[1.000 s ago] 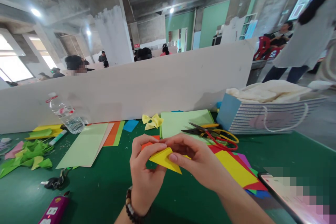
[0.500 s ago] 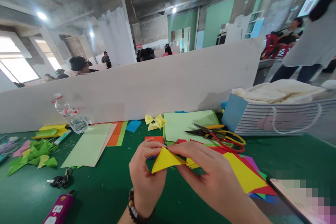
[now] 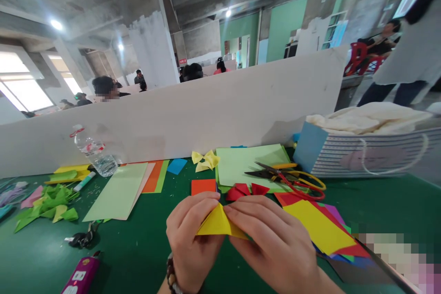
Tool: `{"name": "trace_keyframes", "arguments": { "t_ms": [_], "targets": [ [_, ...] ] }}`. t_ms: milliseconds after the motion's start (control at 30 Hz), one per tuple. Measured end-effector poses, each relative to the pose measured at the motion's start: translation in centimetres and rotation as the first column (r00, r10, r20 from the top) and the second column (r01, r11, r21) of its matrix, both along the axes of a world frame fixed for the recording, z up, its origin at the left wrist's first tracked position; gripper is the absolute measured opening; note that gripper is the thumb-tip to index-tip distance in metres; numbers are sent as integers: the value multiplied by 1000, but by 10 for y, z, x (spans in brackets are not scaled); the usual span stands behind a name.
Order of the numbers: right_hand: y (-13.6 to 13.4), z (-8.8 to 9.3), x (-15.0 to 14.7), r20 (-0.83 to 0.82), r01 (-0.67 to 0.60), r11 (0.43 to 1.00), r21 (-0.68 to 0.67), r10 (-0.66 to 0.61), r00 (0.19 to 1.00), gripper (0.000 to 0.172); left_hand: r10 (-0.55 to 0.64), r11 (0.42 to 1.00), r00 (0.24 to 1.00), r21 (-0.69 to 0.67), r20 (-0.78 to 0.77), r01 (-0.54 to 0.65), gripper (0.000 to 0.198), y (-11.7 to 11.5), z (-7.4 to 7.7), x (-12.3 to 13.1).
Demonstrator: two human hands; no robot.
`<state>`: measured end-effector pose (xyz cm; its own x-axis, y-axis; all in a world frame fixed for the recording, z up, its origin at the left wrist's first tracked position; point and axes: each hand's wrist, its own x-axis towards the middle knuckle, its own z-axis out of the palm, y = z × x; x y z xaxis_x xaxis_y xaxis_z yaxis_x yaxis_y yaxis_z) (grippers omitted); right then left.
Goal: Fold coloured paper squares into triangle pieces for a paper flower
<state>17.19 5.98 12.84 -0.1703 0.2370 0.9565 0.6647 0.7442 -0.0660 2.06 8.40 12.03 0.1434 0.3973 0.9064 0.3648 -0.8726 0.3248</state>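
A folded piece of yellow paper (image 3: pixel 218 223) forms a triangle, pinched between my left hand (image 3: pixel 193 239) and my right hand (image 3: pixel 272 245). My fingertips nearly meet at its peak, and the fingers cover part of its lower edge. Just beyond my hands lie an orange paper square (image 3: pixel 203 187) and a small red paper bow (image 3: pixel 246 190). A yellow paper bow (image 3: pixel 206 160) sits farther back. A stack of coloured paper sheets (image 3: pixel 319 223) lies beside my right hand.
Red-handled scissors (image 3: pixel 285 175) rest on a light green sheet (image 3: pixel 248 165). Green paper scraps (image 3: pixel 48 206), a water bottle (image 3: pixel 94 158) and a striped bag of white cloth (image 3: pixel 365 156) share the green-topped table (image 3: pixel 117 257). A white partition (image 3: pixel 172 124) runs behind it.
My hands have drawn closer together around the yellow triangle, and its peak now sits between my fingertips. The view has shifted slightly, and the red bow now shows beyond my hands.
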Motion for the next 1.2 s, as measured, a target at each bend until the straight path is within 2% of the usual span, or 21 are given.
{"name": "trace_keyframes", "arguments": {
  "t_ms": [200,367,467,600,733,867,933,967,1033,1100,1200],
  "targets": [
    [0,1,-2,-19,-4,1000,-28,3,1000,17,-23,998,998,-63,53,26,20,-1,4,2],
    [0,3,0,-19,-10,1000,-24,10,1000,21,14,998,1000,-66,-25,-16,20,-1,9,1],
    [-1,3,0,-27,1,998,-57,-2,1000,22,-2,998,999,-65,-39,-1,21,-1,11,-1],
    [-5,3,-3,-38,-14,992,-124,9,999,29,-78,990,996,-110,52,84,20,0,12,-1],
    [-12,-1,-8,-26,-46,974,-221,42,999,37,-187,951,960,-206,207,229,19,4,9,-2],
    [-11,-5,-6,2,-30,967,-252,32,1000,54,-142,931,950,-287,277,223,17,11,3,-6],
    [-8,-4,-3,-16,-91,957,-277,90,996,58,-140,916,941,-320,307,241,17,14,1,-8],
    [-5,-3,-1,-47,-139,946,-293,131,990,54,-159,906,935,-330,316,266,18,15,0,-8],
    [-1,0,3,-160,-234,915,-328,191,969,34,-209,890,930,-335,301,309,19,15,1,-7],
    [3,3,6,-296,-306,876,-373,200,934,17,-242,892,938,-324,248,316,16,15,3,-4],
    [6,5,8,-415,-383,817,-431,197,888,6,-266,900,943,-300,200,318,11,14,6,-1]
  ]
}}
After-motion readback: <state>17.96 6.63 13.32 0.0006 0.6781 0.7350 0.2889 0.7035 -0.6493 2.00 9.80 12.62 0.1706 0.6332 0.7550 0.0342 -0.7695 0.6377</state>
